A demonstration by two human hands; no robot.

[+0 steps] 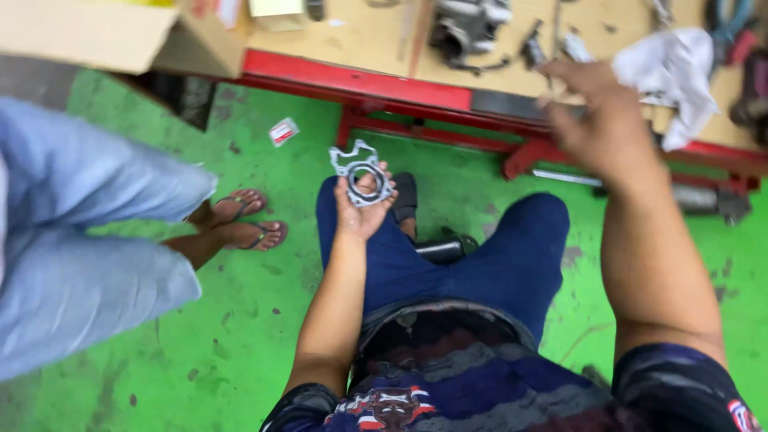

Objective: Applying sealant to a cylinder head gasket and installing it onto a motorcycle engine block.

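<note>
Green workshop floor (264,320) beside a red-framed bench (360,80): left hand (362,210) cradled a flat metal gasket plate (360,172) palm-up over the knee, fingers curled around it, while right hand (602,120), blurred, fingers spread, reached toward bench parts (468,28).

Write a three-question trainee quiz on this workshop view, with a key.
1. True or false: the left hand holds a flat metal gasket-like plate with a round opening.
2. Where does the right hand reach? A) the green floor B) the red-edged workbench C) the cardboard box
3. What footwear does the other person at the left wear?

Key:
1. True
2. B
3. Flip-flops
</note>
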